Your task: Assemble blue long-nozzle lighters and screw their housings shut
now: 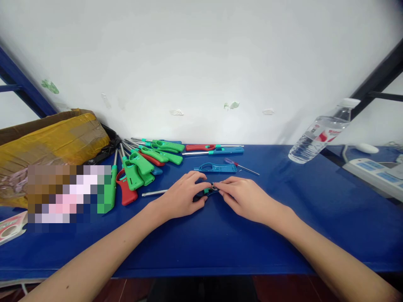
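Note:
A long-nosed lighter lies low over the table between my hands, its metal tube (154, 193) sticking out to the left. My left hand (185, 195) is closed around its handle, thumb and fingers on either side. From the right, my right hand (244, 197) pinches at the same lighter with its fingertips, by small dark and green inner parts (207, 191). The fingers cover most of the handle. Just beyond them rests a loose blue handle half (217, 167). A screwdriver (242, 166) with a purplish handle lies to its right.
Several green and red lighters (141, 163) are piled at the left back. A red lighter (200, 147) and a blue lighter (228, 150) lie along the wall. At left is a taped cardboard box (56, 138); at right stand a water bottle (319, 136) and a power strip (374, 172).

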Available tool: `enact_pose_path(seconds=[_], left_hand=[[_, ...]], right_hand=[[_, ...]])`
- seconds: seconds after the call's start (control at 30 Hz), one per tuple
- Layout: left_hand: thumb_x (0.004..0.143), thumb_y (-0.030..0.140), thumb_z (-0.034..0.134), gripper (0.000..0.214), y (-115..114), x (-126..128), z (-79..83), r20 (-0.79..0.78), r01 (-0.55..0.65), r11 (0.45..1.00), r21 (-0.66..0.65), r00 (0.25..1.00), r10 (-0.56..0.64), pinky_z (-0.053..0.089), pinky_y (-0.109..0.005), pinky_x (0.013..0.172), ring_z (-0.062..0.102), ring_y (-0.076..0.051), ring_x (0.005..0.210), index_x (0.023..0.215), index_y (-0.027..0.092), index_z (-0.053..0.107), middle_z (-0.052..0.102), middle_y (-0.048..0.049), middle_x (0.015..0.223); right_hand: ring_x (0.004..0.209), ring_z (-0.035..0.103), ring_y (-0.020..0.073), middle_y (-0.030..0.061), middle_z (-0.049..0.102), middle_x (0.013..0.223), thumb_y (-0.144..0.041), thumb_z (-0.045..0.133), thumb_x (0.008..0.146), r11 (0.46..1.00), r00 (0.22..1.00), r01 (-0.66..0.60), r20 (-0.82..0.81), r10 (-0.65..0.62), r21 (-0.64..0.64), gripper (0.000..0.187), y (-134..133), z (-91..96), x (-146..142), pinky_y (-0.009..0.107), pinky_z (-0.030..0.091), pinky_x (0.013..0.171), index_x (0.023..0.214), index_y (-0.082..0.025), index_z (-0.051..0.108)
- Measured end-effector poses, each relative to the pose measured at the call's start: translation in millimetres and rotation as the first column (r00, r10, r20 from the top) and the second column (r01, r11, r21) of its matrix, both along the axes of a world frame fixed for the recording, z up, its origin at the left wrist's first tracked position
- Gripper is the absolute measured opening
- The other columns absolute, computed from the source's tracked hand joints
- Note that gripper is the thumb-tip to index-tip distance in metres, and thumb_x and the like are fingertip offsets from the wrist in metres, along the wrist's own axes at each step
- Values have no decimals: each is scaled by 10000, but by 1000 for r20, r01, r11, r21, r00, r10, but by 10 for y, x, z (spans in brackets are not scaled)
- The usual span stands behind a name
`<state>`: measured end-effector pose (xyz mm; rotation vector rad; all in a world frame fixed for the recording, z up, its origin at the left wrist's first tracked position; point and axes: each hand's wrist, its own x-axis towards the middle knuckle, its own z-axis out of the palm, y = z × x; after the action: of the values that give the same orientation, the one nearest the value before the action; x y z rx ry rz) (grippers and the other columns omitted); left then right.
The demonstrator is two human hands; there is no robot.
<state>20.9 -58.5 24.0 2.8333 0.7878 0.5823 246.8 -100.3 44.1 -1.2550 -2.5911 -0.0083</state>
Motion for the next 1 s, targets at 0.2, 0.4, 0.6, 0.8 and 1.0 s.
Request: enact_pose_path(seconds=[0.2, 0.4, 0.6, 0.8, 1.0], left_hand=[[867, 224, 567, 341, -14, 8, 36, -49, -29, 999, 17, 998, 29, 424, -443, 1040, 469, -282, 1216, 1204, 199, 613, 526, -130, 1238], [868, 230, 584, 342, -2, 3, 38, -25, -18, 1000, 14, 1000, 18, 423, -420, 1050, 471, -266, 1220, 1209, 195, 591, 534, -121, 1240], [848, 287, 641, 294, 15, -43, 23, 6, -61, 998, 22, 998, 61, 429, -417, 1036, 482, -270, 1207, 1118, 175, 604, 548, -122, 1221], [845, 278, 632, 251, -4, -24, 8, 36, -82, 996, -22, 996, 83, 442, -436, 1014, 502, -269, 1174, 1079, 192, 608, 570, -109, 1171], [828, 259, 635, 232, -20, 7, 23, 59, -94, 992, -80, 993, 99, 447, -433, 1010, 513, -263, 1154, 1049, 200, 602, 579, -102, 1150]], right_hand=[[938, 683, 231, 107, 726, 1027, -209, 418, 960, 1000, 1000, -9, -6, 9, 12, 300, 2, 7, -6, 337, 540, 762, 1085, -181, 690], [938, 681, 232, 109, 723, 1035, -207, 422, 959, 1000, 1000, -3, -13, 3, 3, 310, 1, 9, -4, 340, 544, 759, 1122, -182, 685], [937, 678, 229, 106, 723, 1022, -222, 437, 956, 1000, 1000, 17, -23, -17, 1, 298, 2, -8, -18, 341, 544, 769, 1123, -187, 681], [925, 680, 230, 101, 724, 1010, -222, 447, 950, 1000, 999, 16, -30, -16, 2, 289, 1, -10, -12, 342, 544, 755, 1114, -192, 683], [898, 686, 226, 95, 733, 976, -216, 465, 940, 1000, 999, 12, -51, -12, 17, 275, 2, -11, -22, 323, 534, 729, 1110, -196, 681]])
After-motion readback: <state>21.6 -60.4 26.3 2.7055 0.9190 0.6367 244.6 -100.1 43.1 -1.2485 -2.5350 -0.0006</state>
